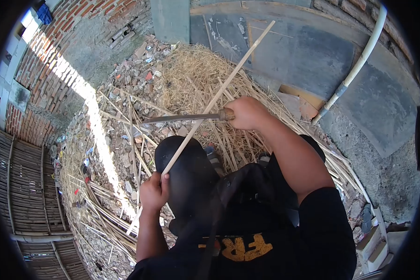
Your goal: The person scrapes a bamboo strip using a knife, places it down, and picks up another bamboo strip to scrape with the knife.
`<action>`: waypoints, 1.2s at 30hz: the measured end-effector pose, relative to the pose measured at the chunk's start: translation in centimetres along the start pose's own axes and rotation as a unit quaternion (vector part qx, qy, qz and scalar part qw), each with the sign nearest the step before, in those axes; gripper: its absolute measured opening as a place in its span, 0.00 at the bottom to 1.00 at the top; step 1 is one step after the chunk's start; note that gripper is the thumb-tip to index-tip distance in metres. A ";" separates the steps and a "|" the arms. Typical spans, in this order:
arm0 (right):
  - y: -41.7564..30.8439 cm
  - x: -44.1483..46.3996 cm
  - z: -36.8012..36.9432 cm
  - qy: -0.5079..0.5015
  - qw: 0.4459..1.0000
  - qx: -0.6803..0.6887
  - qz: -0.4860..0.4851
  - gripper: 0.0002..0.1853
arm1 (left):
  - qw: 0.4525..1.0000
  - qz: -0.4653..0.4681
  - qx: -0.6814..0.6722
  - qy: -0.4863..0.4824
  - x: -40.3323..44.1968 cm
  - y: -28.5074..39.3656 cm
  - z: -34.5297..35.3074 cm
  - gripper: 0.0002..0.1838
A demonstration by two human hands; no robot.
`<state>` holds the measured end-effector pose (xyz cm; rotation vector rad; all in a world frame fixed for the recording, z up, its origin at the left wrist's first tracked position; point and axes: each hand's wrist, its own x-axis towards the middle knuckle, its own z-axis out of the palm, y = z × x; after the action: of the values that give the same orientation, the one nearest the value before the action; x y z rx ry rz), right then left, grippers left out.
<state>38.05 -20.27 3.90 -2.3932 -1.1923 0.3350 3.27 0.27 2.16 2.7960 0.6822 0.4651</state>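
Note:
My left hand [154, 192] is closed around the lower part of a long pale bamboo strip [215, 99]. The strip slants up and away to the right, passing over my dark-clothed knee [179, 161]. In my right hand [245, 113] is the wooden handle of a machete [182, 118], its narrow dark blade pointing left. The blade lies across the strip near the handle end; whether it cuts into the strip I cannot tell.
Beyond my feet lies a heap of straw-like shavings [196, 74]. More bamboo strips [100, 207] lie on the rubble-strewn ground at left. A brick wall [46, 88], a bamboo slat panel [25, 182] and grey boards [303, 56] with a white pipe [359, 63] surround me.

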 end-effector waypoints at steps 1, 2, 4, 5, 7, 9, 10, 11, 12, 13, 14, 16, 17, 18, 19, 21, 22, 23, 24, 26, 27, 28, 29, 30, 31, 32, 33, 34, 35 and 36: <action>1.2 0.6 0.0 0.005 1.000 0.021 0.009 0.17 | 1.000 -0.004 0.007 0.004 -0.1 -0.1 0.3 0.21; 2.1 1.1 -0.1 0.023 0.998 0.035 0.044 0.18 | 1.000 -0.006 0.014 0.012 0.0 -0.2 0.5 0.21; 2.5 1.7 -1.1 0.063 0.990 0.065 0.112 0.19 | 1.000 -0.011 0.021 0.012 -0.1 -0.4 0.3 0.20; 2.8 1.5 -1.3 0.036 0.985 0.092 0.143 0.21 | 1.000 -0.011 0.021 0.008 -0.1 -0.4 0.1 0.20; 2.9 1.3 -0.9 0.065 0.986 0.075 0.132 0.21 | 1.000 -0.011 0.019 0.000 0.0 -0.3 -0.2 0.20; 2.8 0.8 -0.7 0.069 0.988 0.062 0.124 0.21 | 1.000 -0.015 0.015 -0.008 0.0 -0.2 -0.3 0.20; 2.5 0.5 -0.9 0.061 0.989 0.060 0.119 0.21 | 1.000 -0.016 0.010 -0.007 0.0 -0.1 -0.1 0.20; 2.2 0.3 -1.0 0.054 0.990 0.058 0.115 0.21 | 1.000 -0.016 0.005 -0.005 0.0 0.0 0.0 0.20; 2.0 0.0 -0.8 0.065 0.993 0.046 0.090 0.19 | 1.000 -0.017 0.001 -0.002 0.1 0.1 0.1 0.20; 1.7 -0.5 -0.3 0.077 0.994 0.034 0.065 0.17 | 1.000 -0.019 0.001 0.000 0.1 0.2 0.1 0.20; 1.4 -0.7 0.0 0.088 0.995 0.022 0.040 0.16 | 1.000 -0.021 0.002 0.001 0.1 0.4 0.0 0.20; 0.6 -0.7 0.1 0.049 0.999 0.000 0.018 0.15 | 1.000 -0.024 0.003 0.004 0.1 0.6 0.1 0.21; 0.1 -0.8 0.1 0.029 1.000 -0.010 0.007 0.14 | 1.000 -0.025 0.003 0.005 0.0 0.5 0.1 0.21; -0.3 -0.9 -0.2 0.020 1.000 -0.008 0.004 0.14 | 1.000 -0.026 0.004 0.007 0.0 0.5 0.1 0.21; -0.7 -0.9 -0.6 0.011 1.000 -0.006 0.000 0.14 | 1.000 -0.029 0.004 0.005 -0.1 0.5 0.0 0.21; -0.7 -0.6 -0.8 0.005 1.000 -0.004 -0.005 0.13 | 0.999 -0.033 0.002 0.001 0.0 0.6 0.0 0.21; -0.3 -0.4 -0.8 0.008 1.000 -0.004 -0.007 0.13 | 0.999 -0.032 0.005 0.002 0.0 0.6 -0.1 0.21; 0.0 -0.2 -0.7 0.011 1.000 -0.005 -0.009 0.13 | 1.000 -0.030 0.006 0.003 0.1 0.7 -0.1 0.20; 0.6 0.1 -0.2 0.019 1.000 0.005 -0.002 0.12 | 1.000 -0.028 0.007 0.005 0.1 0.7 -0.1 0.20; 1.8 0.8 1.0 0.034 0.999 0.024 0.009 0.11 | 1.000 -0.023 0.018 0.007 0.3 0.9 -0.1 0.20; 1.9 0.7 0.9 0.029 0.999 0.023 0.017 0.11 | 0.999 -0.022 0.025 0.008 0.2 0.8 -0.1 0.20; 1.9 0.7 0.7 0.025 0.999 0.022 0.023 0.11 | 0.999 -0.025 0.022 0.006 0.1 0.8 -0.1 0.21; 1.8 0.7 0.6 0.021 0.999 0.021 0.029 0.11 | 0.999 -0.028 0.020 0.005 0.1 0.7 -0.2 0.21; 1.5 0.6 0.4 0.023 0.999 0.020 0.028 0.12 | 0.999 -0.031 0.018 0.004 0.1 0.7 -0.2 0.21; 1.1 0.3 0.1 0.025 0.999 0.019 0.027 0.13 | 0.999 -0.033 0.013 0.005 0.0 0.6 -0.1 0.21; 0.9 0.0 -0.1 0.028 0.999 0.018 0.027 0.13 | 0.999 -0.035 0.008 0.005 0.0 0.5 -0.1 0.21; 1.0 0.1 0.1 0.035 0.999 0.015 0.020 0.14 | 0.999 -0.036 0.003 0.004 0.0 0.5 0.0 0.21; 1.3 0.2 0.6 0.041 0.999 0.012 0.015 0.14 | 0.999 -0.039 0.003 0.001 0.0 0.5 0.0 0.21; 1.6 0.2 0.9 0.047 0.999 0.009 0.010 0.14 | 0.999 -0.042 0.003 -0.002 0.0 0.5 0.0 0.21; 1.7 0.2 0.9 0.045 0.999 0.013 0.011 0.14 | 0.999 -0.045 0.003 -0.006 0.0 0.5 0.0 0.21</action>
<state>38.97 -20.80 2.26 -2.3733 -1.1160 0.2445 3.44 -0.18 2.34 2.7578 0.8057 0.4292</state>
